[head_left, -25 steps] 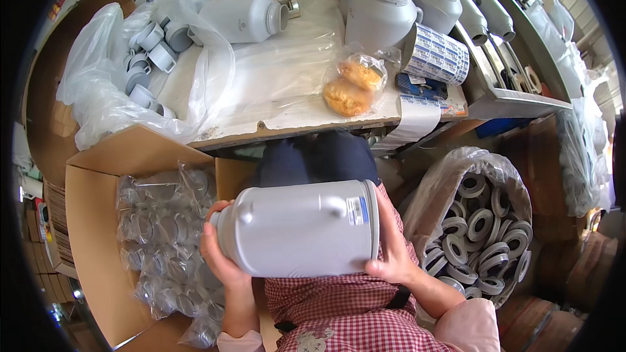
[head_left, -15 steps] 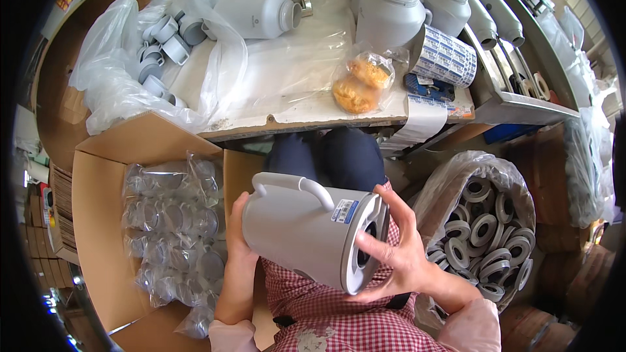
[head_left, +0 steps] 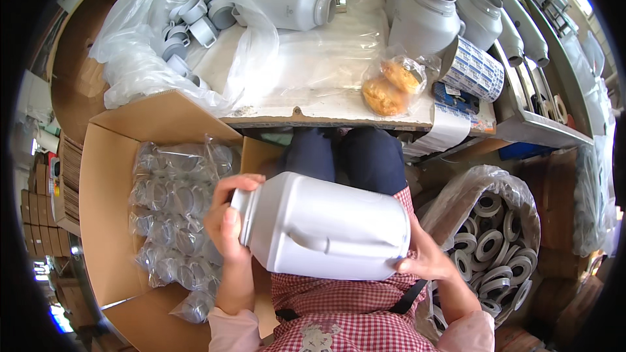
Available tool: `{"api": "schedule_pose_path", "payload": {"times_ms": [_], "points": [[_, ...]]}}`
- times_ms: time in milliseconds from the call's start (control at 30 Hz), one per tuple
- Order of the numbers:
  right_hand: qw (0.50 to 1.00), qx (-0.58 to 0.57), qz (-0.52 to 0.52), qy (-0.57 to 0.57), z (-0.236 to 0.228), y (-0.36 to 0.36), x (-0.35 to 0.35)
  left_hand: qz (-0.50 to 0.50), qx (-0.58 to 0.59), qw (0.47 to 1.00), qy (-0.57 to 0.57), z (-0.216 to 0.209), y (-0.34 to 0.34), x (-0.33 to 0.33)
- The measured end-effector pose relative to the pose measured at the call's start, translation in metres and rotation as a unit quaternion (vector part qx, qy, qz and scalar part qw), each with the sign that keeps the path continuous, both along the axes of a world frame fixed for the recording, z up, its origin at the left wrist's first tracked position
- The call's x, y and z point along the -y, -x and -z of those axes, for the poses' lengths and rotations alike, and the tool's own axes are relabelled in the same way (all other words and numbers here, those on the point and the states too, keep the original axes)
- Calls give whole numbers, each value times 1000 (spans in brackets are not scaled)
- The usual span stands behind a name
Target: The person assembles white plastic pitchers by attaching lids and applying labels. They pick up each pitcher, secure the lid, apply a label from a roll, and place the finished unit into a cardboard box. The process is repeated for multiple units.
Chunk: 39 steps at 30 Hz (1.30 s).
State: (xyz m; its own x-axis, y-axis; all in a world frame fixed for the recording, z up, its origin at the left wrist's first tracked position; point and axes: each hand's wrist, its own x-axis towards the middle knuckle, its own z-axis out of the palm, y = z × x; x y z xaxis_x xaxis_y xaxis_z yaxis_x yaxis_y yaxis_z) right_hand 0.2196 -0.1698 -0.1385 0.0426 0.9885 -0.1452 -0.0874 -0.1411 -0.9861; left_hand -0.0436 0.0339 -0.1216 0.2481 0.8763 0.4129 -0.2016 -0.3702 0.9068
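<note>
Two grips should steady the jug (head_left: 336,221): left hand (head_left: 223,227) grasping its neck (head_left: 244,214), right hand (head_left: 428,255) its base (head_left: 405,225), evenly firm.

Quantities: one handheld grey jug (head_left: 339,212); at least four upright grey jugs (head_left: 420,29) on one bench (head_left: 332,118); two bagged pastries (head_left: 385,96); one label roll (head_left: 477,68); one plastic-lined container (head_left: 454,188).

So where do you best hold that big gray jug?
Probably at both ends: left hand at the narrow neck from the left, right hand at the wide base from the right. The gray jug is held sideways, its handle on one side, so the handle alone might let it tip.
</note>
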Motion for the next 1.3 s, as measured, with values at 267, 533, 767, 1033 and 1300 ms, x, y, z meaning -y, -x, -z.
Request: {"api": "schedule_pose_path", "payload": {"times_ms": [267,533,767,1033,1300], "points": [[894,370,32,-253,-22,0,-60,423,-123,884,155,8,-81,-66],[942,280,-33,-183,1,18,-117,-53,-876,432,-210,-54,-57,-307],[952,240,-26,-188,11,12,-123,62,-940,334,-10,-19,-19,-391],[959,233,7,-161,-7,-8,-81,52,-866,486,-107,-22,-7,-372],[966,102,168,-170,-5,-50,-65,174,-292,937,-81,-76,-81,-182]]}}
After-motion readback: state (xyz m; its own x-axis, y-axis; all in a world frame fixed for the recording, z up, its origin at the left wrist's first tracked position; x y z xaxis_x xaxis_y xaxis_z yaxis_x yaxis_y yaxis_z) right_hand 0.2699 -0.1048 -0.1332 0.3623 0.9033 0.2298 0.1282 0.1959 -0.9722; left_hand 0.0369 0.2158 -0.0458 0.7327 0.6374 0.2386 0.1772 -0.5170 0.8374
